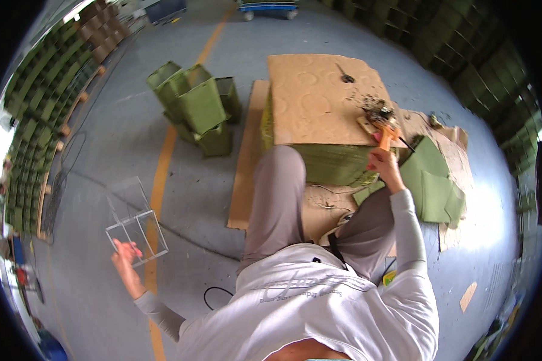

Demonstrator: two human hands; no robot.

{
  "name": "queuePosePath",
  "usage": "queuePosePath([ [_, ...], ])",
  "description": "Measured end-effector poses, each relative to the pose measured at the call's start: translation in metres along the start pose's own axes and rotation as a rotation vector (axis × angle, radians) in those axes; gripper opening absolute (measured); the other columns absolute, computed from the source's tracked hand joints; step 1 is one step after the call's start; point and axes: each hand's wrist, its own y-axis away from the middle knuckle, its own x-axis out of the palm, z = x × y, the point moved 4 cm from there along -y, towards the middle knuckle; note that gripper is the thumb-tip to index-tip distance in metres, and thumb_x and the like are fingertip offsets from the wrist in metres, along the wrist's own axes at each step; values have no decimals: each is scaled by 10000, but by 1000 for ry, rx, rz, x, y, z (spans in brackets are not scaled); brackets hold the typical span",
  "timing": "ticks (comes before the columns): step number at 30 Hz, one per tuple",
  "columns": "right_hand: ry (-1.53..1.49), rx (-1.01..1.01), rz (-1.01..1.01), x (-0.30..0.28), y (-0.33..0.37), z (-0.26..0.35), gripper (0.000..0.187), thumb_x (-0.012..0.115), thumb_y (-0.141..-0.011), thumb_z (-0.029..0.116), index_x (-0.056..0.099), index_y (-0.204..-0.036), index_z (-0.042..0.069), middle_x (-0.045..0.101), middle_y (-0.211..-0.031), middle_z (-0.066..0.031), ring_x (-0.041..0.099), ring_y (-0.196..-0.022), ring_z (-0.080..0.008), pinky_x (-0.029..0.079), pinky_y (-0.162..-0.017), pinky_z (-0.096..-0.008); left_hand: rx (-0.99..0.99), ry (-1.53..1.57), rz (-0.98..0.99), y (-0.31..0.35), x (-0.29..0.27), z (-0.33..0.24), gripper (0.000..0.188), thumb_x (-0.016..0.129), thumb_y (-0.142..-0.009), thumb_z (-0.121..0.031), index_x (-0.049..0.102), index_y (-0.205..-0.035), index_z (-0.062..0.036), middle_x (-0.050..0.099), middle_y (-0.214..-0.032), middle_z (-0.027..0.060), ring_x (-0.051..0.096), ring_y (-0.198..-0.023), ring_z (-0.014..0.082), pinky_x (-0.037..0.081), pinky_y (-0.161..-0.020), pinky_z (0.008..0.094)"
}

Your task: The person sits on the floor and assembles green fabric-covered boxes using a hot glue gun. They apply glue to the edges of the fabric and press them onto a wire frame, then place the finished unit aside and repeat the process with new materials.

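Out to the left, my left hand grips the near edge of a thin grey metal frame, a box-like outline of rods with open sides. Its far end is faint and smeared. My right hand is closed round an orange-handled tool at the near right corner of the cardboard sheet. The tool's head is partly lost among a heap of small dark metal pieces, so its kind is unclear. Green sheet pieces lie right of that hand.
Cardboard covers a green stack between my knees. Several green open boxes stand on the floor at the far left. Green stacks on pallets line the left wall. A cable crosses the floor, and a blue trolley stands at the back.
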Motion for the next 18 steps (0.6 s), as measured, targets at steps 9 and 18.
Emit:
queuePosePath([
  [9, 49, -102, -5, -6, 22, 20, 106, 572, -866, 77, 583, -859, -29, 598, -638, -46, 627, -604, -109, 492, -557, -244, 872, -124, 517, -15, 316, -280, 221, 526, -874, -68, 621, -1015, 73, 685, -804, 130, 653, -659, 150, 512, -641, 264],
  [18, 283, -111, 5, -12, 36, 32, 95, 583, -838, 79, 581, -854, -15, 608, -629, -139, 639, -591, -204, 463, -543, -304, 1606, -382, 828, 18, 577, -246, 199, 657, -804, -272, 692, -721, -95, 559, -499, 94, 598, -545, 268, 474, -556, 375],
])
